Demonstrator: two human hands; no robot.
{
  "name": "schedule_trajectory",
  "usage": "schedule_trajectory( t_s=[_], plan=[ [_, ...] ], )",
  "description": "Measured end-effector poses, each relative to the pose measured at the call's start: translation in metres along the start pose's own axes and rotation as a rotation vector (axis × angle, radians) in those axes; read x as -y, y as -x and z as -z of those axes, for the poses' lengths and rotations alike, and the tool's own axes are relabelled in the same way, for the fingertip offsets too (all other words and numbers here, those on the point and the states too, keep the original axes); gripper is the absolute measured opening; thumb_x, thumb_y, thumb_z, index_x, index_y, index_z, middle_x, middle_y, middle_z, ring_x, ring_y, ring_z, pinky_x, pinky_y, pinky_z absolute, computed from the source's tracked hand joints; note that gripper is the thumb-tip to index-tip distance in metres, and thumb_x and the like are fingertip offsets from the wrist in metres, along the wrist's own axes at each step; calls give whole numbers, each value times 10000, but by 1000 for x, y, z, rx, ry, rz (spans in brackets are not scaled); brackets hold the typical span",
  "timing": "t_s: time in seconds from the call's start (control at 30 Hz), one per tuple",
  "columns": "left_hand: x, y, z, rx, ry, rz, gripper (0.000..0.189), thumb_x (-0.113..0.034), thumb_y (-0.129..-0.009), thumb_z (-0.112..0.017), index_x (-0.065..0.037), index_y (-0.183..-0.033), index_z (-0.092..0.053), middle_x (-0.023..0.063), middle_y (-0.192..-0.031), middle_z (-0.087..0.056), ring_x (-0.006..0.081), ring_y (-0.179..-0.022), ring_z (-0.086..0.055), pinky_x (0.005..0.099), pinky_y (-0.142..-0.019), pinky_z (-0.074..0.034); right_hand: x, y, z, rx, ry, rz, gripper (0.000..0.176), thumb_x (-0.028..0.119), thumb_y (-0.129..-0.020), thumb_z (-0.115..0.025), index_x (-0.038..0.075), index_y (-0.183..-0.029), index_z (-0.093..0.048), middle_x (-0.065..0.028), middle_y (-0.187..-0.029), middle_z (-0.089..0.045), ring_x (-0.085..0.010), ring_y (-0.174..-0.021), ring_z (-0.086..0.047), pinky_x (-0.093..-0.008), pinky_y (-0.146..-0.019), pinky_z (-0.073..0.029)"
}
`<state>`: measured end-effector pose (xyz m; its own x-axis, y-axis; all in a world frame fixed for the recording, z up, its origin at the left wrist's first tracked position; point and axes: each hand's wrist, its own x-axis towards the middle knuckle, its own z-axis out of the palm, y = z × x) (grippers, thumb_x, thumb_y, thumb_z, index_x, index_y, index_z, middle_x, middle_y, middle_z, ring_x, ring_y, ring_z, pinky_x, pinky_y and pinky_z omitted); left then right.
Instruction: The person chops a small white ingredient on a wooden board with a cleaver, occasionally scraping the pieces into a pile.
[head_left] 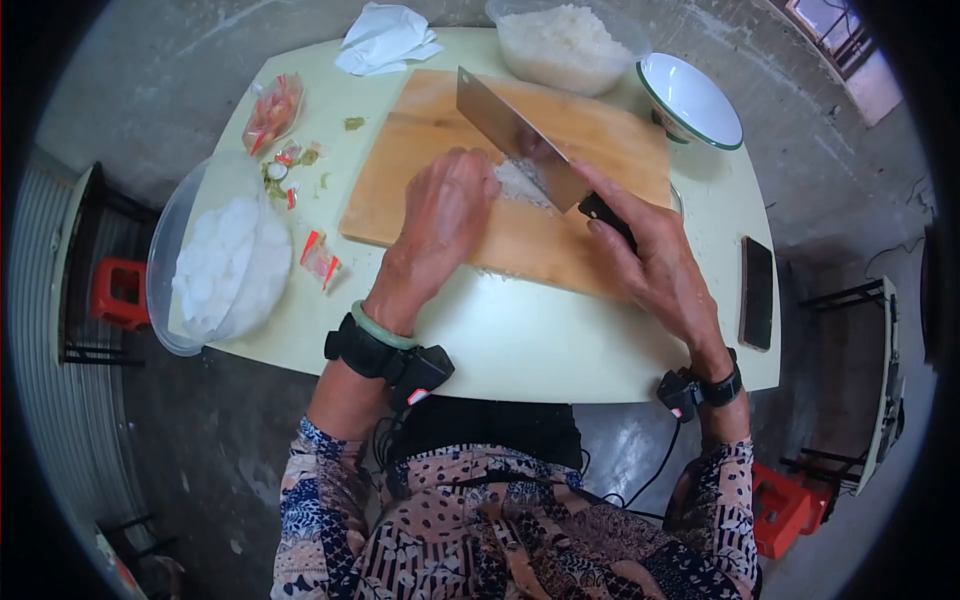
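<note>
My right hand (650,245) grips the black handle of a cleaver (520,135), its broad blade slanting up and left over the wooden cutting board (425,115). Beside the blade lies white, finely cut food (522,183); its kind is not clear. My left hand (450,200) rests on the board with its fingers curled down against the left end of this white food. Those fingertips are hidden behind the knuckles. A few small white bits lie near the front edge of the board.
A clear plastic bowl (160,270) of white chunks stands at left, near a red-and-clear packet (273,112) and torn wrappers (320,260). Behind the board are crumpled white paper (388,38), a tub of white shreds (565,45) and an enamel bowl (690,98). A phone (756,293) lies right.
</note>
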<state>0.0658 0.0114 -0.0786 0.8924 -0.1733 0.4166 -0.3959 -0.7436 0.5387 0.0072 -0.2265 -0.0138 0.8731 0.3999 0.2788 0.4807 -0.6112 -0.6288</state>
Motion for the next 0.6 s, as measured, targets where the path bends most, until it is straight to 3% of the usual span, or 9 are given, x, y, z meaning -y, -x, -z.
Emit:
schedule_trajectory(
  t_s=[0.07, 0.17, 0.27, 0.33, 0.43, 0.6],
  plan=[
    [1, 5, 2, -26, -40, -129, 92, -47, -903, -659, 9, -965, -620, 189, -870, -600, 409, -847, -624, 496, -751, -501, 1, 7, 0, 2, 27, 29, 581, 1, -944, -599, 75, -1510, -493, -251, -1076, -691, -422, -922, -672, -453, -861, -528],
    [-4, 17, 9, -27, 17, -140, 164, -33, -912, -663, 13, -1066, -630, 190, -938, -571, 403, -885, -613, 491, -773, -505, 7, 14, 4, 24, 21, -24, 576, 3, -948, -599, 78, -1508, -492, -250, -1100, -690, -428, -948, -673, -459, -874, -528],
    [-5, 26, 5, -45, 17, -115, 214, -42, -903, -700, 20, -1099, -639, 187, -967, -568, 385, -912, -605, 478, -797, -508, 7, 21, 0, -87, 3, 38, 571, 5, -950, -600, 83, -1507, -494, -256, -1128, -687, -438, -978, -673, -467, -888, -526],
    [-4, 28, 3, -54, -17, -145, 247, -54, -888, -725, 17, -1110, -642, 177, -959, -568, 369, -932, -604, 464, -800, -511, 16, 23, 5, 19, 32, -76, 575, 4, -949, -599, 85, -1508, -492, -264, -1173, -682, -450, -1008, -669, -471, -901, -522],
    [2, 27, -4, -118, -41, -169, 277, -78, -863, -768, 15, -1094, -645, 164, -947, -569, 349, -932, -608, 443, -793, -517, 25, 28, 7, -44, 17, -96, 573, 2, -947, -599, 86, -1505, -498, -272, -1218, -669, -456, -1025, -663, -472, -908, -518],
    [5, 26, -6, -158, 43, -140, 258, -96, -846, -797, 11, -1017, -637, 154, -939, -575, 334, -864, -620, 436, -757, -522, 32, 27, 6, 29, 22, -105, 556, 2, -950, -596, 80, -1494, -512, -271, -1217, -674, -463, -1021, -658, -472, -912, -518]
  ],
)
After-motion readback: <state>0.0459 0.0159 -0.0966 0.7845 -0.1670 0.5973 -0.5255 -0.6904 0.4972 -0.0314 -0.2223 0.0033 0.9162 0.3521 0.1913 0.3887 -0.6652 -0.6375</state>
